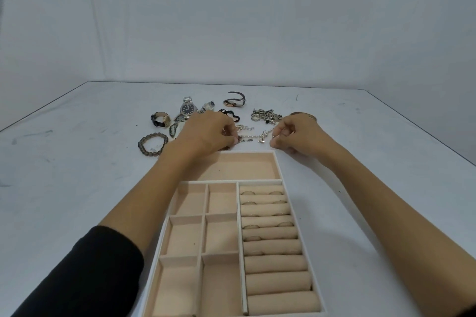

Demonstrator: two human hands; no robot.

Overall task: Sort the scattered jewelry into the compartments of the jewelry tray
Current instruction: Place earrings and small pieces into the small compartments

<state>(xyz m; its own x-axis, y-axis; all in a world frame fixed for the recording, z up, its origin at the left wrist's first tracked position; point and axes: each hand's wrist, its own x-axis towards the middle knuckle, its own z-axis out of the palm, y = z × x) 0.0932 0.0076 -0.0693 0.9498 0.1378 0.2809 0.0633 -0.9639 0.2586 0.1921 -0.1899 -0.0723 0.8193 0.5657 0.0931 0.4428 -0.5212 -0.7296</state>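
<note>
Item: silver charm chain (253, 135), centre of the frame, stretched level just above the jewelry tray's upper edge. Left hand (206, 131) pinches its left end with curled fingertips; right hand (296, 134) pinches its right end the same way.

Jewelry tray (160, 239), lower centre: white rim, beige lining. One wide compartment along the top, six smaller ones at lower left, ring rolls down the right side. Rings (248, 193) sit in the upper rolls; the other compartments hold no jewelry.

Loose pieces, in a band above the hands:
- beaded bracelet (152, 143), left of the left wrist
- black-strap watch (160, 119), above the beads
- silver watch with dark dial (187, 108), upper left of the left hand
- grey-strap watch (234, 100), top centre
- heap of silver charms (266, 116), upper left of the right hand
- bangle (304, 114), partly hidden behind the right hand

Support: pale table (77, 162). Black sleeve (90, 278) on the left forearm, lower left.
</note>
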